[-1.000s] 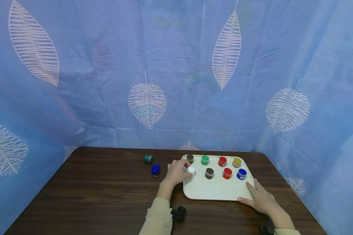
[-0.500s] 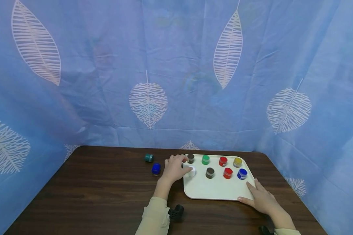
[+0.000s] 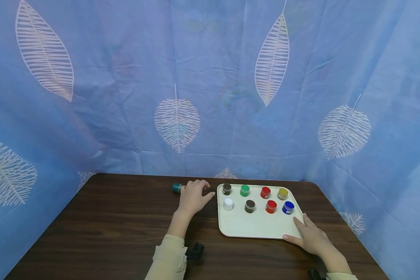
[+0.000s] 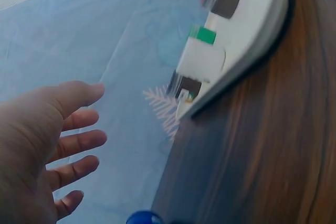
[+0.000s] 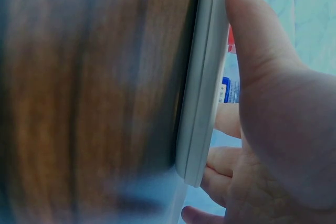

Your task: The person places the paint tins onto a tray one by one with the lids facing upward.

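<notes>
My left hand (image 3: 192,197) holds nothing, its fingers spread and loosely bent, left of the white tray (image 3: 255,227). Behind it, a teal paint jar (image 3: 176,188) lies on the table. The blue cap of another jar (image 4: 144,217) shows at the bottom of the left wrist view; in the head view the hand hides that jar. A white jar (image 3: 228,204) stands at the tray's left side, apart from the hand. My right hand (image 3: 314,237) rests at the tray's front right corner, fingers extended and thumb at the front rim.
Two rows of jars stand on the tray: dark ones (image 3: 250,206), a green one (image 3: 244,190), red ones (image 3: 271,206), a yellow one (image 3: 282,193) and a blue one (image 3: 288,207). The brown table (image 3: 108,229) ends at a blue leaf-patterned curtain (image 3: 210,128).
My left hand has let go of the white jar, which now stands on the tray, and has moved left over the blue jar's place. The right hand has stayed at the tray corner.
</notes>
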`<state>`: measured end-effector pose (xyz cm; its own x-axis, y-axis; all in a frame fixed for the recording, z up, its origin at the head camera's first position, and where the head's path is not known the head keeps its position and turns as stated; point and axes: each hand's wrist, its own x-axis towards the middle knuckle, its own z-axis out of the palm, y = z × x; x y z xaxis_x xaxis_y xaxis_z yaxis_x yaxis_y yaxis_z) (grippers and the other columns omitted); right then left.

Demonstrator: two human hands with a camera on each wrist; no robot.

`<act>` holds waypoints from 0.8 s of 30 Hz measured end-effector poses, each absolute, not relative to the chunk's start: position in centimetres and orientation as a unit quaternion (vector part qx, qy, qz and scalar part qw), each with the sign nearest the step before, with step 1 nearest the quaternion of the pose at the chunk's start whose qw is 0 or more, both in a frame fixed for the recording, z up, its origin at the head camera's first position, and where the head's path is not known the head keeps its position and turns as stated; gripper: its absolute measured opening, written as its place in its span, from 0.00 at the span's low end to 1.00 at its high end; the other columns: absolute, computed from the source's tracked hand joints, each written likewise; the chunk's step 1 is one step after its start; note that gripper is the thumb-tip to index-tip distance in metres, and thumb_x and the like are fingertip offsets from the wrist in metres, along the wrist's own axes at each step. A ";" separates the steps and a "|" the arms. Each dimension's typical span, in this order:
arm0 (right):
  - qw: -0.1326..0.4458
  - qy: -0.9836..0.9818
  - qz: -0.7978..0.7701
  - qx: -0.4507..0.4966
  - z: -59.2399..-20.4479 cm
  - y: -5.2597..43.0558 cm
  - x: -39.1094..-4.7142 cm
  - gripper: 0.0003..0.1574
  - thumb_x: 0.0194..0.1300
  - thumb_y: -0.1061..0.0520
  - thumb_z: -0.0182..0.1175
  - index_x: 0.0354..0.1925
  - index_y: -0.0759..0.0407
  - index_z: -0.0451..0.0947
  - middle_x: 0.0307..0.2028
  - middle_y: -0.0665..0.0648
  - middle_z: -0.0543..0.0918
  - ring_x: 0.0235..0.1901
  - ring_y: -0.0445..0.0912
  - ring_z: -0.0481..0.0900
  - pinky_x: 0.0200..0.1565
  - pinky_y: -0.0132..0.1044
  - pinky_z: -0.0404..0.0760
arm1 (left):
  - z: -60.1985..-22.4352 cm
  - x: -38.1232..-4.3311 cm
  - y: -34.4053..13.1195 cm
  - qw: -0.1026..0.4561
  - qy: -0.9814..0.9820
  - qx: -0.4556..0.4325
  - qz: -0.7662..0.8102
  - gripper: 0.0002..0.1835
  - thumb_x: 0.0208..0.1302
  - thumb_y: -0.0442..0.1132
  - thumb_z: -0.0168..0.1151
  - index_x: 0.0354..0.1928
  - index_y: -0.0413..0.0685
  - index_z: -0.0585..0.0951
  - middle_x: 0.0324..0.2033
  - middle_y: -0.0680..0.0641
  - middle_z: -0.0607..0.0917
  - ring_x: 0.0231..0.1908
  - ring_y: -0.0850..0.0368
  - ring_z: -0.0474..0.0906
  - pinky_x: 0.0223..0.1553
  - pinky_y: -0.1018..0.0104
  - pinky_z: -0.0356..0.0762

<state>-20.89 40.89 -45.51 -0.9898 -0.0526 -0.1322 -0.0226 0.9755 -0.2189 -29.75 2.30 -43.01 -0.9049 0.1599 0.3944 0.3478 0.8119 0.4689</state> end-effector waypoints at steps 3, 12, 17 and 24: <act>0.066 0.992 -0.109 -0.020 -45.6 40.9 -20.8 0.64 0.59 0.24 0.55 0.70 0.73 0.57 0.68 0.86 0.45 0.66 0.79 0.50 0.55 0.76 0.59 | -43.0 -29.7 1.4 0.181 -0.940 -0.133 -0.255 0.15 0.61 0.56 0.65 0.45 0.57 0.82 0.40 0.51 0.85 0.45 0.49 0.75 0.50 0.45 0.67; 0.068 0.992 -0.109 -0.017 -45.6 40.9 -20.8 0.64 0.59 0.24 0.55 0.70 0.73 0.57 0.69 0.86 0.45 0.66 0.79 0.50 0.56 0.75 0.59 | -43.3 -29.8 -1.3 0.211 -0.949 -0.126 -0.195 0.15 0.60 0.56 0.67 0.43 0.56 0.83 0.37 0.52 0.85 0.43 0.49 0.75 0.47 0.48 0.66; 0.074 0.991 -0.112 -0.016 -45.5 40.8 -21.1 0.64 0.59 0.24 0.55 0.70 0.73 0.57 0.69 0.86 0.44 0.67 0.79 0.50 0.56 0.75 0.59 | -43.8 -30.0 -2.6 0.199 -0.960 -0.113 -0.161 0.18 0.58 0.57 0.67 0.44 0.57 0.82 0.39 0.52 0.84 0.45 0.48 0.74 0.49 0.47 0.65; 0.074 0.991 -0.114 -0.015 -45.3 40.8 -20.9 0.64 0.59 0.24 0.55 0.70 0.74 0.57 0.68 0.86 0.44 0.66 0.79 0.49 0.56 0.75 0.59 | -44.2 -30.2 -3.0 0.142 -0.978 -0.078 -0.128 0.26 0.56 0.63 0.66 0.49 0.55 0.81 0.45 0.48 0.84 0.48 0.44 0.73 0.48 0.45 0.64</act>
<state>-20.87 40.76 -45.31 -0.9885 -0.0466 -0.1436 -0.0127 0.9736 -0.2281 -30.16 -3.00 -44.20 -0.9472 0.1169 0.2987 0.1898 0.9550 0.2280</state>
